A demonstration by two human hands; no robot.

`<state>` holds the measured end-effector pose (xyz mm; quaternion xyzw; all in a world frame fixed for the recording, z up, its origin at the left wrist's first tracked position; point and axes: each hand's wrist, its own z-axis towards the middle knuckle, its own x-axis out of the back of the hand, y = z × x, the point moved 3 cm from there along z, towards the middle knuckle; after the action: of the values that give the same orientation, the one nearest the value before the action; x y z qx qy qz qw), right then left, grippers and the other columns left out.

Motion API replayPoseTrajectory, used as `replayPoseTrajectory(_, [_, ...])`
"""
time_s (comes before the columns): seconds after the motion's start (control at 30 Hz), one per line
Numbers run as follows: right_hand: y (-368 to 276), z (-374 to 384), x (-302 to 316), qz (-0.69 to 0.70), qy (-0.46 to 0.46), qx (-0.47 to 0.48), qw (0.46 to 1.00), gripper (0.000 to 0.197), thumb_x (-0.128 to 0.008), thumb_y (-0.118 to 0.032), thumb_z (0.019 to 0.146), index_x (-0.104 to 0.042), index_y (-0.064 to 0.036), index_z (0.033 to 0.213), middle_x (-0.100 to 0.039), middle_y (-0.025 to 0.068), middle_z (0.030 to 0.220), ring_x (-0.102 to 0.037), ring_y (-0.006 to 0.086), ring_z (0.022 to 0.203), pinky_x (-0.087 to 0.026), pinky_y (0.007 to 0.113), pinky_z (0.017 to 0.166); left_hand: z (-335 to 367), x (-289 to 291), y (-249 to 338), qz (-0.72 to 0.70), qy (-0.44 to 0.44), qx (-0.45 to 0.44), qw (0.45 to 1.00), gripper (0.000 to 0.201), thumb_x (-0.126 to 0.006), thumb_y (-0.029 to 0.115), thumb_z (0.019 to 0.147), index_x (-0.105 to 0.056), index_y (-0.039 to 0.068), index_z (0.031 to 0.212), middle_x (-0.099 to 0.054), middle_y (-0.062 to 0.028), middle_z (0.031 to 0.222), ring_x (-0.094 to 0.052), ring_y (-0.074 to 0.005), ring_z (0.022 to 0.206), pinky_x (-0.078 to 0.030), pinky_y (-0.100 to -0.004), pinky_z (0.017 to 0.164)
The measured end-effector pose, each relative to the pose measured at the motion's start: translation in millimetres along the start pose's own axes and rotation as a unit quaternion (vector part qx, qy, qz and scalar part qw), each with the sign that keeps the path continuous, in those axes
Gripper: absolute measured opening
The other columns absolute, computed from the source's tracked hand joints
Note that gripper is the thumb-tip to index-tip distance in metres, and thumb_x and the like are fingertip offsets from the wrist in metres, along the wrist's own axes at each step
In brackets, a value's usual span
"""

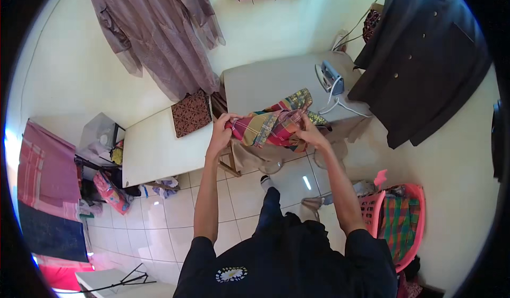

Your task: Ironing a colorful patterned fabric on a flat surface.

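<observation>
A multicoloured plaid cloth (pixel 268 127) with patterned bands hangs bunched between my two hands, in front of the ironing table's near edge. My left hand (pixel 220 133) pinches its left end. On the other side, my right hand (pixel 312 134) grips the upper right part, with fingers closed round a fold. Part of the cloth reaches back over the grey-covered ironing table (pixel 255 82). Whether it is a garment or a plain length of fabric, I cannot tell. A blue iron (pixel 331 78) rests at the table's far right, its pale cord trailing toward the right edge.
Left of the ironing table stands a white table (pixel 154 157) bearing a folded brown patterned cloth (pixel 192 115). A mauve garment (pixel 159 32) and a dark buttoned jacket (pixel 425 59) hang on the walls. A pink laundry basket (pixel 417 213) holding plaid cloth sits to my right.
</observation>
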<state>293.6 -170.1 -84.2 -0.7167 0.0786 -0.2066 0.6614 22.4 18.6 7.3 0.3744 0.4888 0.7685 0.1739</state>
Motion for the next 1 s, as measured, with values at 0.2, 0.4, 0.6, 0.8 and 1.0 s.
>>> replayPoseTrajectory(0.2, [-67, -107, 21, -0.163, -0.080, -0.019, 0.983, 0.093, -0.084, -0.029, 0.069, -0.031, -0.0023, 0.141, -0.055, 0.0158, 0.129, -0.055, 0.0225, 0.113, -0.047, 0.033, 0.092, -42, -27, 31, 0.022, -0.061, -0.066, 0.996, 0.048, -0.053, -0.011, 0.070, -0.067, 0.007, 0.112, -0.046, -0.0038, 0.085, -0.048, -0.0153, 0.081, -0.041, -0.0232, 0.075])
replayPoseTrajectory(0.4, [-87, -162, 44, -0.208, -0.176, 0.074, 0.959, 0.075, -0.081, -0.007, 0.069, -0.046, -0.0071, 0.135, -0.062, 0.0068, 0.116, -0.056, 0.0158, 0.105, -0.047, 0.031, 0.091, -45, -47, 5, 0.065, -0.125, -0.031, 0.990, 0.027, -0.073, 0.006, 0.078, -0.069, 0.005, 0.105, -0.060, -0.0020, 0.075, -0.055, -0.0098, 0.069, -0.046, -0.0287, 0.063])
replayPoseTrajectory(0.6, [-165, -221, 74, -0.174, -0.115, 0.041, 0.977, 0.070, -0.077, 0.002, 0.070, -0.051, -0.0045, 0.134, -0.064, 0.0031, 0.109, -0.056, 0.0107, 0.099, -0.048, 0.029, 0.089, -45, -45, 54, -0.200, -0.131, 0.125, 0.963, 0.028, -0.059, 0.024, 0.097, -0.063, 0.002, 0.114, -0.067, -0.0026, 0.102, -0.061, -0.0090, 0.089, -0.049, -0.0251, 0.080])
replayPoseTrajectory(0.8, [-193, -235, 101, -0.298, 0.028, 0.114, 0.947, 0.050, -0.077, 0.001, 0.066, -0.062, -0.0036, 0.114, -0.063, 0.0066, 0.101, -0.058, 0.0161, 0.092, -0.046, 0.030, 0.085, -41, -47, 65, -0.297, -0.135, 0.074, 0.942, 0.032, -0.061, 0.021, 0.095, -0.059, 0.001, 0.119, -0.064, -0.0019, 0.100, -0.059, -0.0117, 0.095, -0.048, -0.0298, 0.089])
replayPoseTrajectory(1.0, [-200, -223, 96, -0.309, 0.182, 0.221, 0.907, 0.049, -0.076, 0.000, 0.070, -0.064, -0.0110, 0.116, -0.063, 0.0057, 0.091, -0.058, 0.0156, 0.085, -0.047, 0.029, 0.080, -38, -50, 90, -0.119, -0.114, 0.002, 0.986, 0.030, -0.069, 0.031, 0.092, -0.061, 0.003, 0.098, -0.055, 0.0057, 0.080, -0.047, -0.0043, 0.074, -0.040, -0.0221, 0.067])
